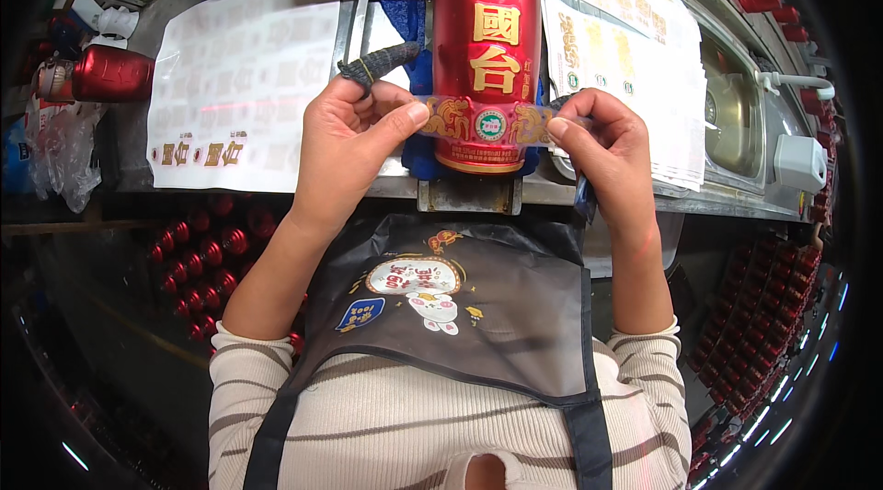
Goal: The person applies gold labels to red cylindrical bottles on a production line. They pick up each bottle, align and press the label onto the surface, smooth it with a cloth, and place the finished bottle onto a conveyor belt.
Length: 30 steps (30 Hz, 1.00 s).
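Observation:
A glossy red bottle [452,39] with gold characters lies on a blue padded rest [418,148], its neck pointing away from me. Across its lower part stretches a clear decal strip [491,126] with gold dragons and a round green-and-white emblem. My left hand [354,145] pinches the strip's left end between thumb and fingers; a dark finger cover with a yellow band sits on its raised index finger. At the strip's right end, my right hand [609,145] pinches with thumb and fingers, and dark material shows around them. Whether the strip touches the bottle is hard to tell.
A white decal sheet [244,48] lies left of the bottle, and a stack of gold-printed sheets [635,103] lies right. Another red bottle [112,73] rests far left beside a plastic bag [64,145]. A metal basin [736,113] and white jug [800,163] stand right. Red bottles [207,255] fill the area below.

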Motion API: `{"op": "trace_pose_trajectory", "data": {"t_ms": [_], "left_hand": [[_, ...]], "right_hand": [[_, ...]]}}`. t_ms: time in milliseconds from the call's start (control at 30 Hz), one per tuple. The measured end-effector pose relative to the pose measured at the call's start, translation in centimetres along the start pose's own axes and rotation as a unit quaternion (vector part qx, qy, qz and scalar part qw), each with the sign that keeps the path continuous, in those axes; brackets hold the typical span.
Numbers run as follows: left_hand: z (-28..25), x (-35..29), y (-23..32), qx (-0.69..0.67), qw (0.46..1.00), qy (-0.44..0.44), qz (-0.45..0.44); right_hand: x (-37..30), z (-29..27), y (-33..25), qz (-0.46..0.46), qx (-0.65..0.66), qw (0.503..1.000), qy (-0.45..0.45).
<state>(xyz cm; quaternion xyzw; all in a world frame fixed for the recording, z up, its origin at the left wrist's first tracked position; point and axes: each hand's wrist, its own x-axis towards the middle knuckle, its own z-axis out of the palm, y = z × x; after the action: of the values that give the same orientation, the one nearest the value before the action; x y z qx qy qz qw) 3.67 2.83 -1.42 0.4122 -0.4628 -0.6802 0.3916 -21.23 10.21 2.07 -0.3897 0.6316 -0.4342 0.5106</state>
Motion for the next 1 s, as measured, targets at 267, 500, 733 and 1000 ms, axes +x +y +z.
{"op": "trace_pose_trajectory", "data": {"t_ms": [267,500,733,1000], "left_hand": [[0.3,0.2,-0.8,0.009,1.0,0.017,0.007],[0.2,0.3,-1.0,0.006,1.0,0.012,-0.008],[0.2,0.4,-1.0,-0.001,1.0,0.002,-0.003],[-0.8,1.3,-1.8,0.127,0.988,0.021,0.084]], "right_hand": [[0.3,0.6,0.1,-0.001,-0.025,1.0,0.003],[0.9,0.3,1.1,-0.006,-0.016,1.0,-0.003],[1.0,0.8,1.1,0.002,0.005,1.0,-0.014],[0.8,0.6,2.4,-0.085,-0.031,0.986,0.141]]}}
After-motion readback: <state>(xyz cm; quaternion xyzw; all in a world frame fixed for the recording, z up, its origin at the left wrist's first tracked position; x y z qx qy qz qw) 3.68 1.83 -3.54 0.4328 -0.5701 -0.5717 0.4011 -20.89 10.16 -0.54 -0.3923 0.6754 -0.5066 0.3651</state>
